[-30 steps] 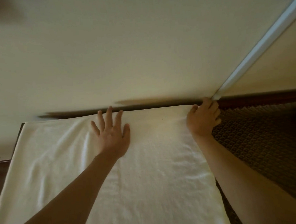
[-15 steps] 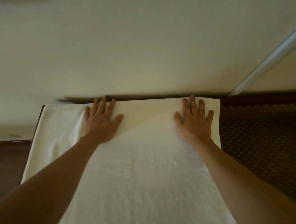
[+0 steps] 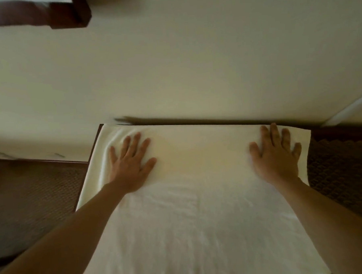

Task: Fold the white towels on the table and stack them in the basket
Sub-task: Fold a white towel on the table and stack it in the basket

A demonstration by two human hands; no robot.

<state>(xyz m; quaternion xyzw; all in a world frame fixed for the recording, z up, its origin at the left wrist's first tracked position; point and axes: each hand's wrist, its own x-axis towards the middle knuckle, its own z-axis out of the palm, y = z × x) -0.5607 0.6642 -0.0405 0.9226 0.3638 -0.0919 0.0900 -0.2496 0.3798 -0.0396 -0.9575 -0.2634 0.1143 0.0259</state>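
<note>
A white towel lies spread flat on the table, its far edge running along the wall. My left hand presses flat on the towel near its far left corner, fingers spread. My right hand presses flat near the far right corner, fingers straight. Small wrinkles show around the left hand. No basket is in view.
A cream wall rises right behind the table. Dark patterned surface shows to the right of the towel and dark woven surface to the left. A dark wooden frame hangs at the upper left.
My right hand let go of the towel's far right corner and laid flat. Both hands slid apart along the far edge, the left one toward the left corner.
</note>
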